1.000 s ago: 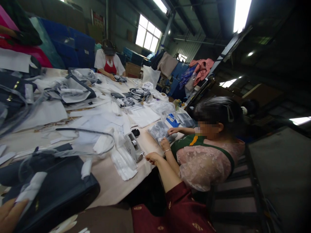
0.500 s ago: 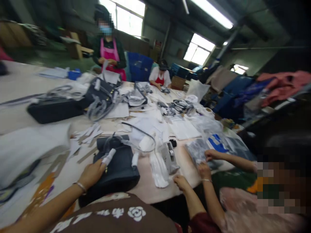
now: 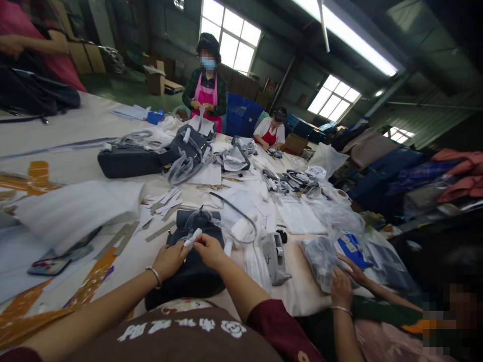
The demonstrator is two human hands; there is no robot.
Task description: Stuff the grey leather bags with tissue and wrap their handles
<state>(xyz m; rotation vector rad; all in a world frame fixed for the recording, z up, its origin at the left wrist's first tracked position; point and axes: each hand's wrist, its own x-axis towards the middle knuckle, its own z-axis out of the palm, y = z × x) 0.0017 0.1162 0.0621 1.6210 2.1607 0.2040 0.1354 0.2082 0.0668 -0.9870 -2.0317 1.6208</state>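
Note:
A dark navy handbag (image 3: 202,279) lies on the table against my body. Clear plastic covers its strap, and a white wrap (image 3: 193,237) sits around one part of it. My left hand (image 3: 171,260) is closed on this white wrap, over the bag's upper left. From the right, my right hand (image 3: 210,251) meets it with fingers pinched at the wrap's end; anything small between those fingertips is hidden. A grey tape dispenser (image 3: 274,259) stands to the right of the bag, beside white foam strips (image 3: 256,259).
Another dark bag (image 3: 130,162) with wrapped straps lies farther back. White foam sheets (image 3: 79,208) and paper strips (image 3: 162,203) cover the left side. At right, a co-worker's hands (image 3: 341,286) press a plastic-wrapped package (image 3: 320,261). Other people work across the table.
My right hand has moved from beside the tape dispenser, leftward to the white wrap at my left hand. The view has shifted left, bringing another person in at far left.

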